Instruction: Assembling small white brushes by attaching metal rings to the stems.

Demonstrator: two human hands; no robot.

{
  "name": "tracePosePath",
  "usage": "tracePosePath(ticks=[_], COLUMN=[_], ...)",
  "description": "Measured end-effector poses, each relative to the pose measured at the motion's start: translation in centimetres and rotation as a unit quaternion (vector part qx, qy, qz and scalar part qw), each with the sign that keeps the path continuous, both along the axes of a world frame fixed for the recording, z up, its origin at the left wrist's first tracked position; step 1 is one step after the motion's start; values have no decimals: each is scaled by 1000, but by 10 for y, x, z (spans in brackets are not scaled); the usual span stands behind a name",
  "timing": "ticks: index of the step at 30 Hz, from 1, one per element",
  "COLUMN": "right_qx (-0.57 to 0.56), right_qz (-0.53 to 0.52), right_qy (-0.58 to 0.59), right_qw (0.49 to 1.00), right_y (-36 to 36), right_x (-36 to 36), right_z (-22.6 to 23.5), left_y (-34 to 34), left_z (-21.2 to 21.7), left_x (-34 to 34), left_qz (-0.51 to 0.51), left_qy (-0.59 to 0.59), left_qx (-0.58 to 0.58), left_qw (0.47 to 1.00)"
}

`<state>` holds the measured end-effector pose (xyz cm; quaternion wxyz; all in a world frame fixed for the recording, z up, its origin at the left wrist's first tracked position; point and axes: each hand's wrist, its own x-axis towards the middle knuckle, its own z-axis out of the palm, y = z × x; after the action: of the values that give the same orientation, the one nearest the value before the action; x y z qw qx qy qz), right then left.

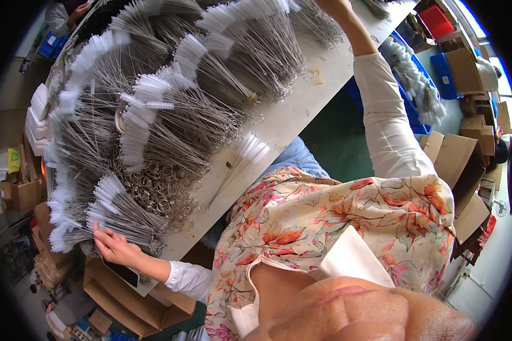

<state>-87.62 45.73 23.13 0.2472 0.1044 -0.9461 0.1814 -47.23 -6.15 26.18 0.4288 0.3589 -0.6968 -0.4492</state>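
Note:
Long heaps of thin wire-handled brushes with white bristle heads cover the table. At the near left end, my left hand rests against a bundle of these brushes, its fingers apart. My right arm stretches to the far right, where my right hand is at the upper edge of the view beside another brush heap; its fingers are cut off. A few loose brushes lie near the table's front edge. Between the heaps is a pile of metal rings.
A blue crate of white-headed brushes stands beyond the table on the right. An opened cardboard box sits below the table's left end, beside a dark flat phone-like object. More boxes line the right. Another person's hand shows at upper left.

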Motion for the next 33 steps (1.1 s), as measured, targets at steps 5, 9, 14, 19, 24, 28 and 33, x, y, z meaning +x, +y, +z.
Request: tracePosePath(ticks=[5, 9, 14, 19, 24, 28, 33], right_qx=[25, -45, -348, -652, -390, -381, -612], right_qz=[-34, -74, 142, 453, 561, 504, 415], right_qy=[-153, -102, 8, -344, -264, -219, -514], right_qw=[987, 991, 927, 502, 681, 744, 434], right_y=[-8, -4, -71, -225, -278, -269, -284], right_x=[17, 2, 42, 175, 261, 243, 267], right_z=[-10, 0, 83, 64, 52, 29, 11], left_y=[8, 13, 42, 132, 132, 122, 139], left_z=[-19, -18, 7, 13, -3, -4, -36], left_x=[-2, -8, -11, -53, -68, -49, -41], left_qz=[-58, -71, -182, -356, -306, -267, -292], left_qy=[22, 89, 74, 56, 97, 268, 187], left_qx=[98, 129, 140, 39, -210, -148, -289], left_qw=[993, 985, 970, 932, 924, 914, 892])
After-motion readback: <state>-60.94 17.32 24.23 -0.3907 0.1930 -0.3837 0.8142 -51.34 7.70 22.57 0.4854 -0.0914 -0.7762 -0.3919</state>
